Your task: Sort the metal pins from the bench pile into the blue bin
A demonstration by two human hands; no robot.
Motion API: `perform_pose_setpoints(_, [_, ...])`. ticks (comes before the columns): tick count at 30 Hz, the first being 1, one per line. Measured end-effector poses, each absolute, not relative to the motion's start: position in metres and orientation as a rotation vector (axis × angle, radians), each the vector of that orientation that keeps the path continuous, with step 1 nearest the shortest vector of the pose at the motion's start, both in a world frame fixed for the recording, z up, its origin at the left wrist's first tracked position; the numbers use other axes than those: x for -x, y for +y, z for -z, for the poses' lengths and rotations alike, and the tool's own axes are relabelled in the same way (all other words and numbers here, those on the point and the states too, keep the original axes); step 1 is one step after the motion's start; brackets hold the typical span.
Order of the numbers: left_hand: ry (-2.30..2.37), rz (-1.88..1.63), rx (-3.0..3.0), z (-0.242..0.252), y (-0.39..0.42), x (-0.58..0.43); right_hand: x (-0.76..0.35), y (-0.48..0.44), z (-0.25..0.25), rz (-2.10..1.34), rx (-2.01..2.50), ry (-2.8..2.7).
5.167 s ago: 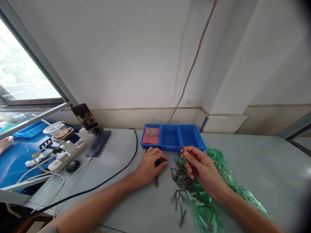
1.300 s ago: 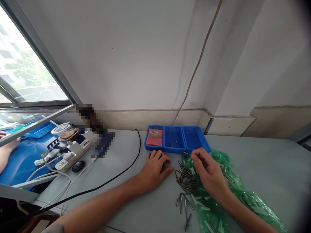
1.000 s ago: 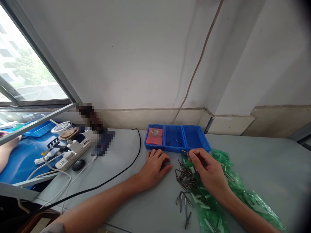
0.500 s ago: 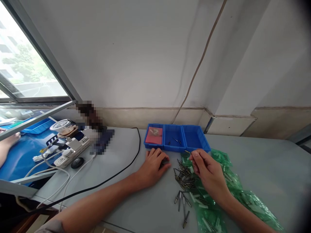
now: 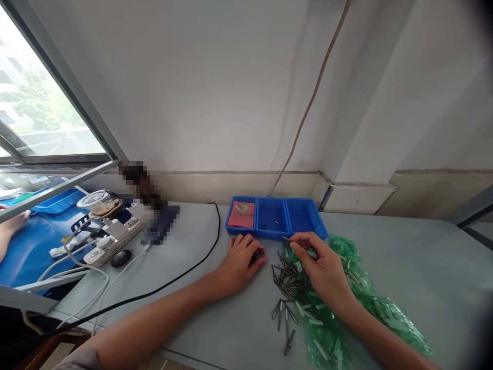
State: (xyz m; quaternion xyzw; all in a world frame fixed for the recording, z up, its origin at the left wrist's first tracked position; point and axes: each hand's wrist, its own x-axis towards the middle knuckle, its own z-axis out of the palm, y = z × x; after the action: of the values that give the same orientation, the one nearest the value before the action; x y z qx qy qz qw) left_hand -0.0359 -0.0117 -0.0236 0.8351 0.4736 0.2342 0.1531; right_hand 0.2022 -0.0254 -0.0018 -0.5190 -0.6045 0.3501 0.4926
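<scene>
— Where's the pin [image 5: 286, 239]?
— Pinched in my right hand [image 5: 321, 264] fingers, pointing left toward the blue tray [image 5: 276, 237] by the surface's far edge. My left hand [image 5: 241, 262] lies curled over something dark.

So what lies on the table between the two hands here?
In the head view, between the left hand and the right hand lies a loose heap of small metal pins on the grey table; otherwise bare.

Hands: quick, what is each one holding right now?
Left hand: resting on the table, covering a small dark object.
Right hand: fingers pinching one thin metal pin.
</scene>
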Motion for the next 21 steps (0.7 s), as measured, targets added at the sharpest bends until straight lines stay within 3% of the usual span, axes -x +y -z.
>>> perform_pose_setpoints(21, [1.378,-0.672,-2.41,0.0243,-0.0129,0.0368,-0.1975,-0.0293,0.0021,-1.011,1.168,-1.328])
